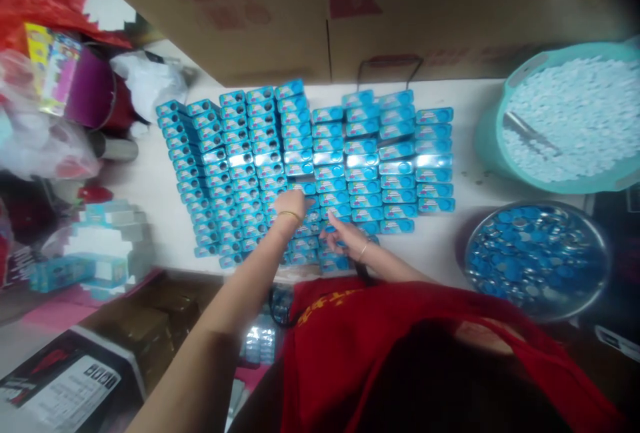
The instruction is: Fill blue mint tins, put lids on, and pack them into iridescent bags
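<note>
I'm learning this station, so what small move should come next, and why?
Probably shift the left hand one column leftward: the blue boxes there show dark round spots at one end, while the boxes farther right show blue circles. I can't tell whether the right hand holds anything.

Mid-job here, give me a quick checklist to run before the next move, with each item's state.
1. Left hand over the blue containers: ok.
2. Right hand holding nothing: cannot tell, the picture is blurred.
3. Round openings all covered: not ok; columns on the left show dark holes, while those on the right show blue circles.
4. Blue discs available: ok, many in the metal bowl at right.
5. Tub stocked: ok, full of white pieces, with a scoop in it.
</note>
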### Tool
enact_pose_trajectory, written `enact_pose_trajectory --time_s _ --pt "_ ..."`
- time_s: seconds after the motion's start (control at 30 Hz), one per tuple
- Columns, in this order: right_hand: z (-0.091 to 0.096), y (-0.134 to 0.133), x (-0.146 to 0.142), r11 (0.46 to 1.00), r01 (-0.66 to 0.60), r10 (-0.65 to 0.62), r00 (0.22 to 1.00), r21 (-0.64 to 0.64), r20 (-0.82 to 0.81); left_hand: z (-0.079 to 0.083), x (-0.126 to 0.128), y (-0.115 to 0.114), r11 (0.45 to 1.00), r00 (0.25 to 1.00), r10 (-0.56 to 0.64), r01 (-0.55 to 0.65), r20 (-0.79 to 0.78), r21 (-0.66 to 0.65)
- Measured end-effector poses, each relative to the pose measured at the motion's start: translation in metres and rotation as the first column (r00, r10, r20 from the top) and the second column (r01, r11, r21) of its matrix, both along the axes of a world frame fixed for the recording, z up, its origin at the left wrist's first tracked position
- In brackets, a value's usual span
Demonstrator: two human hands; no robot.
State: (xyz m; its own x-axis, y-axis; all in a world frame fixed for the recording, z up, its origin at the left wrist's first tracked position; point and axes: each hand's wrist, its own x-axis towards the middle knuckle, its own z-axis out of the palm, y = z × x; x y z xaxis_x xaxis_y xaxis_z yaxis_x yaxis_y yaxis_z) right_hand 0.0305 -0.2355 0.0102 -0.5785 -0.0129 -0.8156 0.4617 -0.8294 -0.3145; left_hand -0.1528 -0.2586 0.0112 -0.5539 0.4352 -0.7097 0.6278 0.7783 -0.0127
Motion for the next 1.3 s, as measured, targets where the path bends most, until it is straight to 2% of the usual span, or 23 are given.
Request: enact_pose_trajectory --time_s 0.07,0.1,0.13,0.2,0.27,0.33,0.4,0.47,0.53,0.6,0.67,0.77,0.87,0.97,1.0,1.07,1.1,1.17,1.23,1.3 --pt "0.0 -0.001 0.001 0.999 0.034 -0.034 0.999 -0.015 0.031 0.008 0.008 -0.011 0.993 1.0 -0.028 0.027 0.006 0.113" --pt "0.0 -0.002 0.002 0.998 0.05 -0.049 0.998 -0.023 0.047 0.013 0.015 -0.019 0.975 0.998 -0.043 0.032 0.048 0.221" --pt "0.001 -0.003 0.002 0.997 0.066 -0.064 0.996 -0.028 0.06 0.018 0.023 -0.029 0.936 0.99 -0.067 0.018 0.128 0.352" --pt "0.004 -0.008 0.003 0.994 0.107 -0.105 0.992 -0.026 0.076 0.026 0.043 -0.048 0.812 0.94 -0.153 -0.056 0.305 0.581" --pt "0.008 -0.014 0.002 0.99 0.138 -0.137 0.988 -0.02 0.07 0.031 0.062 -0.065 0.72 0.901 -0.202 -0.129 0.383 0.682" --pt "0.012 -0.02 0.002 0.989 0.146 -0.145 0.988 -0.02 0.051 0.03 0.075 -0.076 0.699 0.918 -0.144 -0.171 0.371 0.694" --pt "0.014 -0.025 0.003 0.991 0.123 -0.122 0.992 -0.043 0.026 0.023 0.075 -0.079 0.73 0.942 0.017 -0.24 0.335 0.64" --pt "0.016 -0.026 0.007 0.989 0.134 -0.134 0.991 -0.054 0.012 0.014 0.064 -0.076 0.781 0.943 0.182 -0.31 0.278 0.542" --pt "0.017 -0.025 0.012 0.982 0.186 -0.186 0.983 -0.045 0.011 0.006 0.047 -0.066 0.843 0.941 0.268 -0.332 0.206 0.424" --pt "0.017 -0.022 0.016 0.969 0.244 -0.244 0.97 -0.025 0.025 0.0 0.032 -0.054 0.922 0.959 0.226 -0.268 0.172 0.279" --pt "0.017 -0.021 0.018 0.961 0.277 -0.276 0.96 -0.019 0.042 -0.005 0.022 -0.042 0.978 0.979 0.136 -0.157 0.15 0.134" --pt "0.015 -0.02 0.018 0.955 0.296 -0.295 0.955 -0.033 0.046 -0.008 0.015 -0.028 0.999 0.995 0.041 -0.041 0.094 0.002" --pt "0.015 -0.019 0.015 0.95 0.314 -0.314 0.949 0.001 0.034 -0.008 0.011 -0.02 0.999 0.997 0.019 -0.016 0.078 -0.033" --pt "0.017 -0.016 0.012 0.93 0.358 -0.362 0.931 0.082 0.043 0.0 0.013 -0.021 0.999 0.998 0.033 -0.031 0.059 -0.028" --pt "0.019 -0.016 0.011 0.921 0.376 -0.383 0.922 0.103 0.05 0.003 0.016 -0.024 0.999 0.998 0.034 -0.034 0.045 0.001" --pt "0.024 -0.014 0.009 0.901 0.413 -0.422 0.905 0.136 0.052 0.011 0.029 -0.034 0.988 0.998 0.047 -0.051 0.034 0.147" --pt "0.027 -0.014 0.008 0.891 0.427 -0.438 0.898 0.153 0.045 0.015 0.039 -0.04 0.965 0.995 0.07 -0.087 0.075 0.246" --pt "0.032 -0.016 0.006 0.878 0.442 -0.453 0.891 0.181 0.018 0.021 0.064 -0.055 0.876 0.947 0.158 -0.266 0.281 0.403" --pt "0.035 -0.021 0.005 0.884 0.433 -0.436 0.9 0.178 -0.028 0.023 0.089 -0.069 0.736 0.805 0.274 -0.528 0.527 0.424" --pt "0.037 -0.028 0.004 0.902 0.406 -0.396 0.913 0.148 -0.094 0.023 0.107 -0.08 0.56 0.633 0.372 -0.736 0.679 0.38"
